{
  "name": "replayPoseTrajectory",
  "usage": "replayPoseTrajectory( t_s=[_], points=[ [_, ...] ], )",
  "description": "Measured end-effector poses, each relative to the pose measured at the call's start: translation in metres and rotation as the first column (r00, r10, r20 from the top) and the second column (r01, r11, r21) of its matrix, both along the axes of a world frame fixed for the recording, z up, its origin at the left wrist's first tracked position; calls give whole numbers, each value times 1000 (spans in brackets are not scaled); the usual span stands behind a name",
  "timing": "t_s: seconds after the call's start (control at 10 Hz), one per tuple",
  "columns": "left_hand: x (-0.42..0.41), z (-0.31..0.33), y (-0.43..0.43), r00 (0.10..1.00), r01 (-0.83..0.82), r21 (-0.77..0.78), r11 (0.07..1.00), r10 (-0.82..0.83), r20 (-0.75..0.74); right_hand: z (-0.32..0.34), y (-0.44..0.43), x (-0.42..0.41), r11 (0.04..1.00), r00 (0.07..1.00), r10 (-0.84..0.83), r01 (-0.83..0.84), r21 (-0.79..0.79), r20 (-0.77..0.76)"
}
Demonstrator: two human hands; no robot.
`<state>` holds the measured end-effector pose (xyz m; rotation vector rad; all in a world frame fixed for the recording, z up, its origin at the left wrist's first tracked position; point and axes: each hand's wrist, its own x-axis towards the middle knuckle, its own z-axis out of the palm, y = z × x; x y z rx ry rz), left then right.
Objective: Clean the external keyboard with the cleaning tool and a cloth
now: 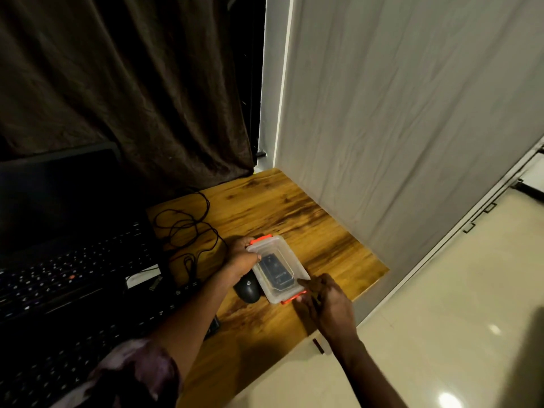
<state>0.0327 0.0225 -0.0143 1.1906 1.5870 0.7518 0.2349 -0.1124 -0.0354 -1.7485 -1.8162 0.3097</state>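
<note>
A clear plastic box (294, 267) with orange latches lies on the wooden desk (294, 219), with a dark object (276, 272) showing through its lid. My left hand (241, 259) grips the box's far left end, thumb on the lid. My right hand (326, 304) holds the near end, fingers at the near orange latch (293, 298). The black external keyboard (88, 343) lies at the lower left, partly under my left arm. No cloth shows.
A black mouse (248, 288) sits just left of the box. A tangled black cable (188, 231) lies behind it. An open laptop (59, 231) stands at the left. A dark curtain and a white sheet hang behind. The desk's right edge drops to a pale tiled floor.
</note>
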Motion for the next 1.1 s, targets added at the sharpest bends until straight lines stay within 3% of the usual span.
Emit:
replayPoseTrajectory(
  t_s=[0.2, 0.4, 0.7, 0.9, 1.0, 1.1],
  points=[
    [1, 3, 0, 1000, 9, 16, 1000, -9, -10, 3, 11, -2, 999, 999, -22, 20, 42, 44],
    [1, 3, -1, 998, 25, 40, 999, -22, -54, 4, 14, 1, 998, 999, -34, 35, -47, 22],
    [-5, 7, -3, 957, 136, 156, 978, -89, -275, 1, 13, 1, 993, 997, -74, 74, -91, 1],
    [-6, 7, -5, 848, 243, 140, 960, -140, -511, 7, 11, -3, 985, 995, -100, 95, -141, -27],
    [-7, 11, -19, 753, 315, 214, 925, -106, -650, 13, 15, -2, 979, 1000, -6, 7, -202, 5],
    [-15, 12, -37, 743, 341, 314, 886, -49, -668, 21, 22, 9, 972, 996, 14, 8, -237, 93]
  ],
)
